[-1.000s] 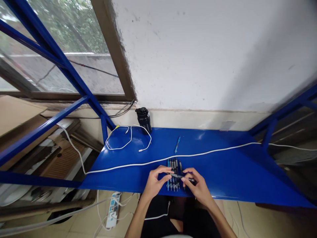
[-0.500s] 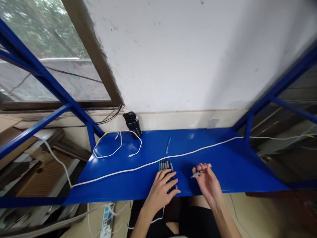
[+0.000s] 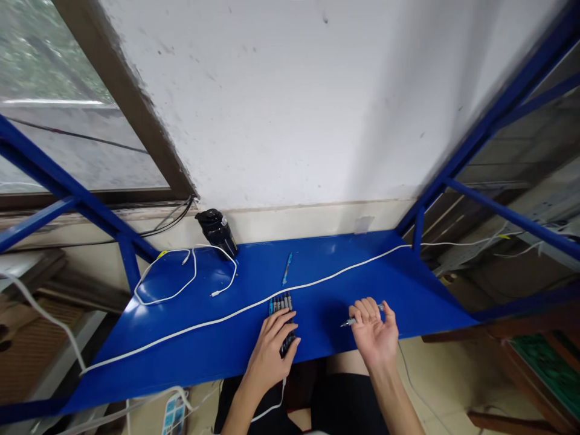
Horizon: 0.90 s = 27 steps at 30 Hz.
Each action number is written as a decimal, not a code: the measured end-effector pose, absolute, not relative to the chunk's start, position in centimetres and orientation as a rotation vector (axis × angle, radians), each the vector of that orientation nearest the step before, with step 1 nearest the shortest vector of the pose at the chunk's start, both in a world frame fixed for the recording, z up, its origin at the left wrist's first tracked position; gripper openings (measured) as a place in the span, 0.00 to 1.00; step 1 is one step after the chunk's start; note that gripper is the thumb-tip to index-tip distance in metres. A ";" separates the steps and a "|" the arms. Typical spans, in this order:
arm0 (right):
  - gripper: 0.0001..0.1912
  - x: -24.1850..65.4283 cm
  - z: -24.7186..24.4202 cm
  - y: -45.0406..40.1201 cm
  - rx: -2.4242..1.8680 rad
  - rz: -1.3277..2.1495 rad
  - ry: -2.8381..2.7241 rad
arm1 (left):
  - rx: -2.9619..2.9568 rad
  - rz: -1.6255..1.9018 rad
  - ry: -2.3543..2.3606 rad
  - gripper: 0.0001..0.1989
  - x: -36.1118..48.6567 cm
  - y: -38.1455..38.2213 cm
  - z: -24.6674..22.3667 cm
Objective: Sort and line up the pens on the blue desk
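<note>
My left hand (image 3: 270,345) lies over a row of several pens (image 3: 281,302) near the front edge of the blue table (image 3: 181,356). Its fingers are apart and rest on the pens, covering their middle parts. To the right, my right hand (image 3: 372,332) is turned palm up with its fingers curled round a grey pen (image 3: 348,322), whose tip points left. A single blue pen (image 3: 287,269) lies by itself behind the row, on the far side of a white cable.
The white cable (image 3: 244,309) runs across the whole table. A black bottle (image 3: 217,232) stands at the back left beside a looped white cord (image 3: 170,298). Blue metal bars (image 3: 419,232) rise at both ends, and a power strip (image 3: 174,414) lies on the floor.
The view has shifted to the right. My left hand has drawn the pens closer together, and the fingers of my right hand have curled more tightly round the grey pen.
</note>
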State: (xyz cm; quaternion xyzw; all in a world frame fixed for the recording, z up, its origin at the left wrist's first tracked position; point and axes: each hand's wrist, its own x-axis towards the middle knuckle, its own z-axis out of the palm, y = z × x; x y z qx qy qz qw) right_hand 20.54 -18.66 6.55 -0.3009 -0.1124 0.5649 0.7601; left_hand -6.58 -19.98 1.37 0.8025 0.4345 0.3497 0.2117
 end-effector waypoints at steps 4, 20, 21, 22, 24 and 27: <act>0.27 20.3 7.1 -18.8 -0.662 1.228 -0.298 | 2.217 0.974 1.206 0.15 -6.6 -20.0 1.4; 0.19 20.3 5.8 -19.2 -0.697 1.341 -0.291 | 2.030 1.130 1.316 0.12 -7.1 -18.6 2.3; 0.18 20.3 5.4 -19.2 -0.731 1.335 -0.326 | 2.013 1.160 1.333 0.12 -7.2 -17.8 2.7; 0.19 20.2 4.9 -19.2 -0.770 1.313 -0.371 | 2.002 1.190 1.344 0.11 -7.2 -16.8 3.1; 0.22 19.8 3.9 -19.4 -0.866 1.235 -0.482 | 1.959 1.198 1.412 0.10 -7.1 -14.4 3.6; 0.27 19.3 2.5 -19.8 -0.982 1.134 -0.634 | 1.940 1.146 1.525 0.09 -6.8 -10.1 3.6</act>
